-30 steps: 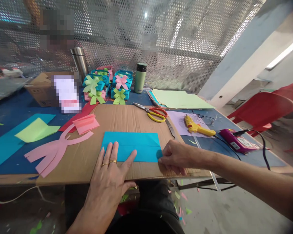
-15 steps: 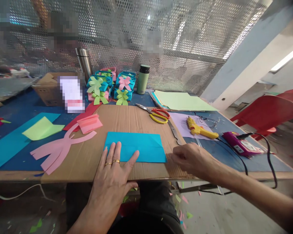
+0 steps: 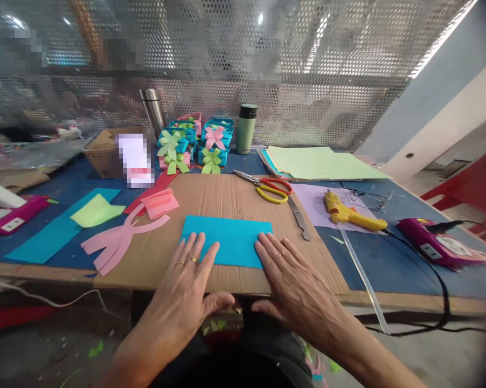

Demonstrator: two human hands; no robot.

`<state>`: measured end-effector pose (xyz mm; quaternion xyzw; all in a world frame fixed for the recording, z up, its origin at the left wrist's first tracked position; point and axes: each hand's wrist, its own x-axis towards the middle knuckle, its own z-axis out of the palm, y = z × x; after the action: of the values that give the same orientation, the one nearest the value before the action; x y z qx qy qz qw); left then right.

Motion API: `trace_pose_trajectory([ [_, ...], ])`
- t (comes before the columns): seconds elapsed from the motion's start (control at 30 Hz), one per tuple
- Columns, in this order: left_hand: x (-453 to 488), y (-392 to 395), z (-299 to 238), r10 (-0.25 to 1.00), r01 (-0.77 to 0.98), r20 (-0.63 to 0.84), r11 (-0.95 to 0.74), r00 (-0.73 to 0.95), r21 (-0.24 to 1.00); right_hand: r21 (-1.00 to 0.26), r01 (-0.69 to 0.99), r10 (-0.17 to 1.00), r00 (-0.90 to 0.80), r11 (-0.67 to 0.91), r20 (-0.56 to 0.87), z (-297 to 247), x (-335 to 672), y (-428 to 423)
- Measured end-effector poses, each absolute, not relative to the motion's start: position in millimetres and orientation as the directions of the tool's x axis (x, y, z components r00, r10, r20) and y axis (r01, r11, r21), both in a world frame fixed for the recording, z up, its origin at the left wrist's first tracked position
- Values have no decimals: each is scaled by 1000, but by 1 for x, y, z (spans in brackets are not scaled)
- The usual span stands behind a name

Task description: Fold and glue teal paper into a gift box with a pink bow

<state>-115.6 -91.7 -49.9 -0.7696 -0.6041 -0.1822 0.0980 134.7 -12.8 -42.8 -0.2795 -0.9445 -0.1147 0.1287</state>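
A blue paper rectangle (image 3: 230, 240) lies flat on a cardboard sheet (image 3: 214, 196) in front of me. My left hand (image 3: 186, 277) rests with fingers spread on its left end; two gold rings show on that hand. On its right end lies my right hand (image 3: 289, 277), fingers stretched out flat and thumb apart. Beyond the right hand are a metal blade (image 3: 298, 218) and scissors (image 3: 273, 189) with red and yellow handles. Pink cut-paper strips (image 3: 117, 242) lie to the left of the left hand.
A yellow glue gun (image 3: 350, 215) with a clear stick lies at right, near a purple power strip (image 3: 445, 245). Stacked paper baskets (image 3: 194, 143) with bows stand at the back, beside a green bottle (image 3: 247, 129). Paper sheets (image 3: 324, 164) lie back right.
My right hand has gone from a closed fist beside the blue paper's right edge to lying flat on its right end. My left hand stays on the left end. The view has shifted slightly.
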Motion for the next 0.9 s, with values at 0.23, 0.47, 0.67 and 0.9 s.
trace_pose_trajectory([
  [0.23, -78, -86, -14, 868, 996, 497, -22, -23, 85, 146, 566, 502, -802, 811, 324, -46, 134, -11],
  [0.47, -56, -59, -3, 987, 958, 162, -39, -8, 285, 114, 551, 489, -804, 827, 340, -44, 133, -12],
  [0.67, -63, -46, 7, 1000, 944, -19, 11, -5, 331, 130, 548, 473, -801, 826, 366, -46, 133, -10],
  [0.9, -70, -39, 14, 991, 934, -125, 7, 40, 356, 113, 538, 463, -799, 835, 384, -50, 134, -9],
])
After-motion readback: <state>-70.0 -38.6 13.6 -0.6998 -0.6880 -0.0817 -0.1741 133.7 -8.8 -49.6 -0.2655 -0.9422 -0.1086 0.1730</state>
